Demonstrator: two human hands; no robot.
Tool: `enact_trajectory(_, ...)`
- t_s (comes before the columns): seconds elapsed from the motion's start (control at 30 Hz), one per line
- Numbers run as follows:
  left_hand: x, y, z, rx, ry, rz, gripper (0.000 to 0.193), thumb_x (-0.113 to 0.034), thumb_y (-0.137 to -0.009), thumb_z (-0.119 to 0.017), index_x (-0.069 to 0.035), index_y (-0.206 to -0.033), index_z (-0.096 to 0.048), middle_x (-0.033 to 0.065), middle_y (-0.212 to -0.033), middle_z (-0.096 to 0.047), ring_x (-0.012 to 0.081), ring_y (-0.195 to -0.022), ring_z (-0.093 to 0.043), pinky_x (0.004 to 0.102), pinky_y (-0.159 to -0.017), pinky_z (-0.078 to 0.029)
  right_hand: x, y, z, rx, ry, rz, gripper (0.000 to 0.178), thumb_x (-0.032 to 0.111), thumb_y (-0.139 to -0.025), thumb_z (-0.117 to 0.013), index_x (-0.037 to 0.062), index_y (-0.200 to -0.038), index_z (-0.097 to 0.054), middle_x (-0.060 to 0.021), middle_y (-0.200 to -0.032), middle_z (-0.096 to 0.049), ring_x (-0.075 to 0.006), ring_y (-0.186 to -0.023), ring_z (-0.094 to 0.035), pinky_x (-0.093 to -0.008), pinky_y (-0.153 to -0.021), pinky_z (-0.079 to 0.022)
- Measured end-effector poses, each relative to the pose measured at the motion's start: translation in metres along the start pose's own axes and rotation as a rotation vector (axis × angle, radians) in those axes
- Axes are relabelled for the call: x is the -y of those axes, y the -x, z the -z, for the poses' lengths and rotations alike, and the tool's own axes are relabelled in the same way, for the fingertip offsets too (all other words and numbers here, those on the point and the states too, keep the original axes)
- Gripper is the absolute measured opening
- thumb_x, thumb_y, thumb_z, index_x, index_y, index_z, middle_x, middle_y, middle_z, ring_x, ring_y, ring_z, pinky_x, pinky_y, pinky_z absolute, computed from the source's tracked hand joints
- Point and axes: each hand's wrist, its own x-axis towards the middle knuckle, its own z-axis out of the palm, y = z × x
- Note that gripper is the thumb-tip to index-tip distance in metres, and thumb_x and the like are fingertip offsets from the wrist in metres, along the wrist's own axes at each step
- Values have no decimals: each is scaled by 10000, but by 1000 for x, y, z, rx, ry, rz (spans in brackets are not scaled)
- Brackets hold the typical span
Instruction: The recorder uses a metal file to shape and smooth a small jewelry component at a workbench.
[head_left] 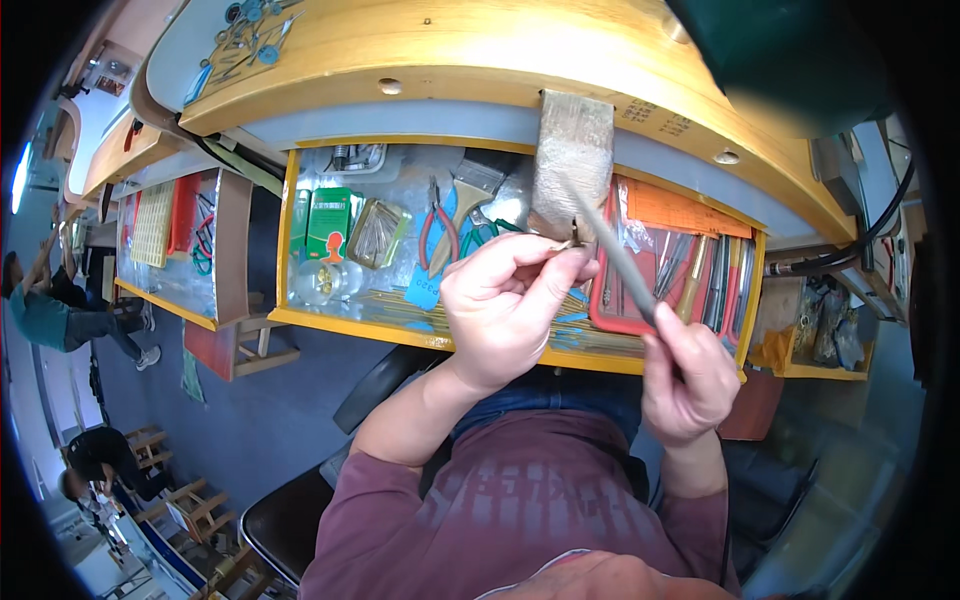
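Note:
My left hand (505, 310) is closed in a pinch on a small metal piece (571, 244), mostly hidden by the fingertips, so its exact kind cannot be made out. It is held at the near end of a worn wooden bench pin (574, 150) that juts from the bench edge. In my right hand (692, 375) is a long grey file (628, 265), gripped at its near end. The file slants up and left across the pin, its far part passing close beside the small piece. Whether the two touch cannot be told.
Below the bench (480, 45) an open yellow-edged drawer (380, 327) holds pliers (440, 222), a brush (470, 190), a green box (328, 222) and a red tray (622, 322) of tools. Small tools (250, 45) lie at the bench's far left. Other people are off to the left.

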Motion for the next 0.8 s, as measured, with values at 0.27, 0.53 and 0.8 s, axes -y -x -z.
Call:
enact_trajectory(0.27, 3, -4, 17, 122, -415, -330, 156, 136, -899, -714, 103, -1048, -683, 151, -936, -723, 225, -858, -768, 312, -769, -637, -6, 9, 6, 107, -216, -148, 302, -65, -875, -751, -57, -1177, -736, -76, -733, -658, -121, -587, -594, -267, -548, -448)
enact_trajectory(0.53, -13, -19, 32, 75, -612, -468, 202, 119, -850, -761, 82, -1045, -720, 158, -924, -732, 178, -793, -719, 279, -695, -578, -1, 12, 6, 97, -244, -121, 318, -69, -891, -721, -91, -1208, -695, -147, -822, -723, -175, -615, -633, -281, -588, -488)
enact_trajectory(0.8, -18, -31, 42, 160, -775, -683, 228, 85, -825, -789, 56, -1045, -740, 154, -922, -739, 247, -801, -720, 316, -706, -578, 0, 12, 5, 165, -130, -28, 351, -104, -851, -727, -66, -1200, -718, -112, -726, -654, -190, -562, -598, -286, -561, -466)
